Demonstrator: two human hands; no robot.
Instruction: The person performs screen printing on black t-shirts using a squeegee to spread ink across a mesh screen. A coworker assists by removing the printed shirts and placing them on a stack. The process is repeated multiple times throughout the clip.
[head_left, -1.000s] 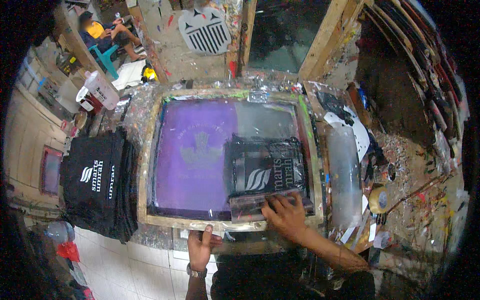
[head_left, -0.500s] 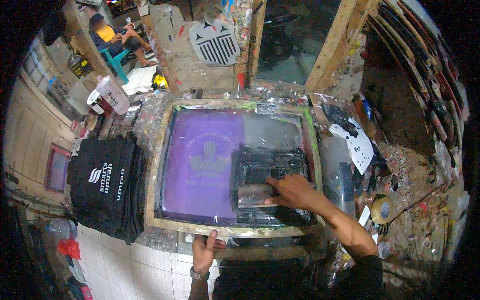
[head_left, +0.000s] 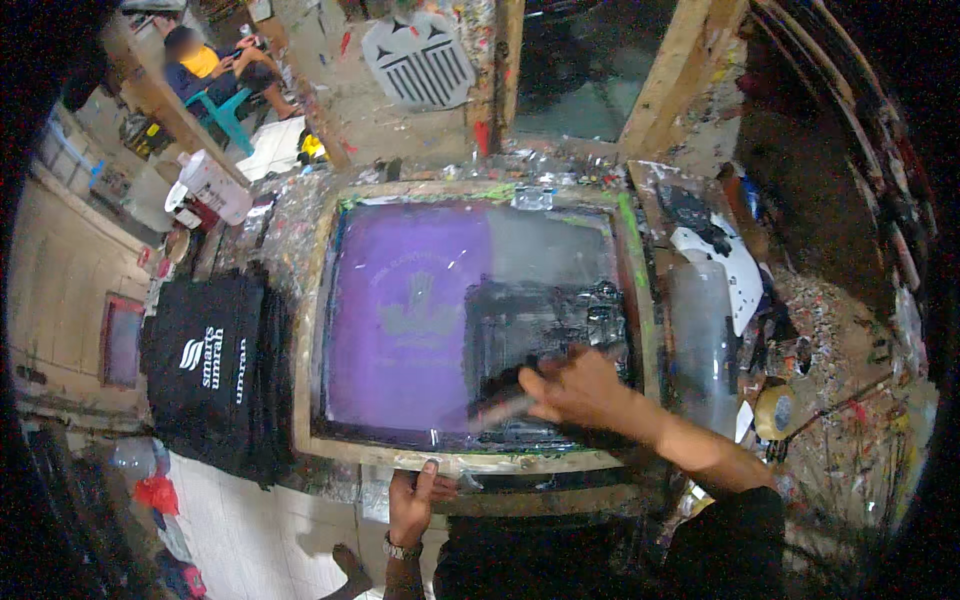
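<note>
My left hand [head_left: 418,505] lays its thumb on the near edge of the frame [head_left: 380,456]; whether it grips, I cannot tell. Apart from it, my right hand [head_left: 578,388] is closed on the squeegee [head_left: 502,410], at the frame's near right part, over black ink [head_left: 535,315]. I judge this step is spreading ink; the next move calls for even pressure and a steady frame.

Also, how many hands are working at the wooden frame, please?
2: the left hand is at the near edge of the wooden frame, thumb on top; the right hand holds a squeegee over the dark area. I see no other hand there.
</note>
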